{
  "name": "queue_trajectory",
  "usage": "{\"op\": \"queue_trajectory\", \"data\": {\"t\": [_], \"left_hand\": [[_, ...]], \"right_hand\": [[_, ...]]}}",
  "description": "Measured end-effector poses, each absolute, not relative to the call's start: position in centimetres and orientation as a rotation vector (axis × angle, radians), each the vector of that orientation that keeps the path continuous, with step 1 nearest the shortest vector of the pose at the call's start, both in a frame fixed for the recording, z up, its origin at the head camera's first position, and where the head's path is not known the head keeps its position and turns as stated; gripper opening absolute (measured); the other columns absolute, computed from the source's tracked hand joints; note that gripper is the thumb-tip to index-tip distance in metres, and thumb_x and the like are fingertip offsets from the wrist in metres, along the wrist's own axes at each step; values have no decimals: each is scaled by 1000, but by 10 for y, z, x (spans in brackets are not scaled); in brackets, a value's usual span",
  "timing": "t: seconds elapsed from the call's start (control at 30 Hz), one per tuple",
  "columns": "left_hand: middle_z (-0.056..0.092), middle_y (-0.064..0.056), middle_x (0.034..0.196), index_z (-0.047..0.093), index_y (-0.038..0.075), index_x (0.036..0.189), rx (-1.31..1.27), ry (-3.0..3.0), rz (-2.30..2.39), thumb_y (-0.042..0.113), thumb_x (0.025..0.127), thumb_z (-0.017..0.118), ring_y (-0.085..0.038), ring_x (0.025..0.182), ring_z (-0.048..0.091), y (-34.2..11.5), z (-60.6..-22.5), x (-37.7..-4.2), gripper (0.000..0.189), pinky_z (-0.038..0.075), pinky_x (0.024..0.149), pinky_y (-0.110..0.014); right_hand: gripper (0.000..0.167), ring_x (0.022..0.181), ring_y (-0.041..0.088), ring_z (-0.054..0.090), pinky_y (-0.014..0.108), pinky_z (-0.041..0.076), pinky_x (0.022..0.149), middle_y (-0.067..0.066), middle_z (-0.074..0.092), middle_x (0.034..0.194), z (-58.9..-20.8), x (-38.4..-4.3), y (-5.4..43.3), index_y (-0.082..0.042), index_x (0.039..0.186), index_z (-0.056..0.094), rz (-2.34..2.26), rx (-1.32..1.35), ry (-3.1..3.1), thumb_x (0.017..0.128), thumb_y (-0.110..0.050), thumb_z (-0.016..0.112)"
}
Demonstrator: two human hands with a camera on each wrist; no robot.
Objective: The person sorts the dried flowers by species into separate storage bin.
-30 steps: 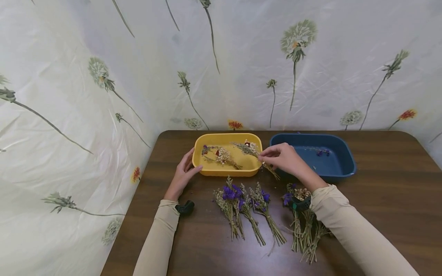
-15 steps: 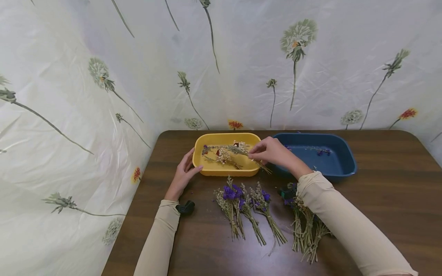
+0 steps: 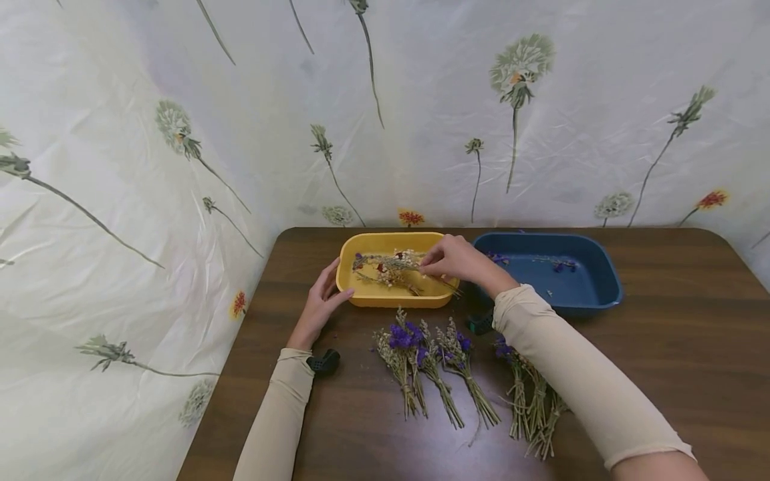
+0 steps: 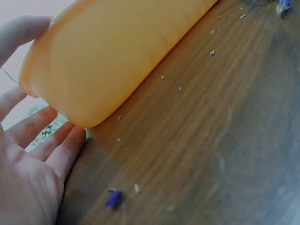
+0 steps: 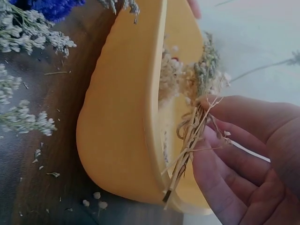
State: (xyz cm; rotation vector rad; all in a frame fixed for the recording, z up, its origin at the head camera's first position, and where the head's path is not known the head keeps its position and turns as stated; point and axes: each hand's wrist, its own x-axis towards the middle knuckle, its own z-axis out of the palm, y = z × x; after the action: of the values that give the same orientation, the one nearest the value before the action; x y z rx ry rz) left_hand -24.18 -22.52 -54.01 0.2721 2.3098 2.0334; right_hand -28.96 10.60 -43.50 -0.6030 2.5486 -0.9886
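My right hand (image 3: 462, 260) pinches a small dried-flower bunch (image 5: 190, 136) by its tied stems, over the right end of the yellow tub (image 3: 400, 302). Its flower heads point left into the tub, and the stem ends stick out past the near right rim. Beneath it inside lies another dried bunch (image 3: 391, 276) with cream and dark red heads; part of it is covered. At the tub's left end my left hand (image 3: 321, 300) holds the side, thumb over the rim and fingers along the outer wall.
Right of the yellow tub stands a blue tub (image 3: 592, 304) with purple flower bits in it. Several purple-flowered bunches (image 3: 454, 354) lie in front, and more bunches (image 3: 532, 401) lie below my right forearm. Crumbs dot the wooden table (image 4: 187, 117).
My right hand has moved left with the dried-flower bunch, from the tub's right rim to further over its inside. My left hand has stayed at the left end.
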Motion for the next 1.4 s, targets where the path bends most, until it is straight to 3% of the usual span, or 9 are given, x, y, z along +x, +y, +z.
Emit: {"op": "queue_trajectory", "data": {"t": [0.33, 0.87, 1.4], "left_hand": [[35, -2, 168, 35, 32, 161, 271, 2312, 2039, 15, 100, 68, -26, 156, 33, -225, -542, -241, 71, 22, 129, -51], [36, 0, 167, 36, 35, 160, 261, 2290, 2033, 22, 99, 71, -25, 155, 33, -223, -540, -240, 72, 25, 128, -52], [37, 0, 166, 37, 34, 160, 278, 2315, 2040, 18, 99, 70, -24, 155, 35, -224, -541, -242, 71, 24, 129, -52]], "right_hand": [[17, 76, 15, 71, 35, 63, 73, 6, 80, 91, -440, -300, 85, -8, 103, 82, -877, -576, 2563, 96, -21, 74], [13, 77, 20, 72, 32, 60, 69, 11, 79, 98, -458, -301, 65, -5, 101, 81, -761, -598, 2591, 95, -14, 74], [19, 85, 20, 73, 41, 61, 83, 11, 79, 106, -459, -299, 64, -7, 109, 81, -698, -605, 2653, 99, -19, 70]]}}
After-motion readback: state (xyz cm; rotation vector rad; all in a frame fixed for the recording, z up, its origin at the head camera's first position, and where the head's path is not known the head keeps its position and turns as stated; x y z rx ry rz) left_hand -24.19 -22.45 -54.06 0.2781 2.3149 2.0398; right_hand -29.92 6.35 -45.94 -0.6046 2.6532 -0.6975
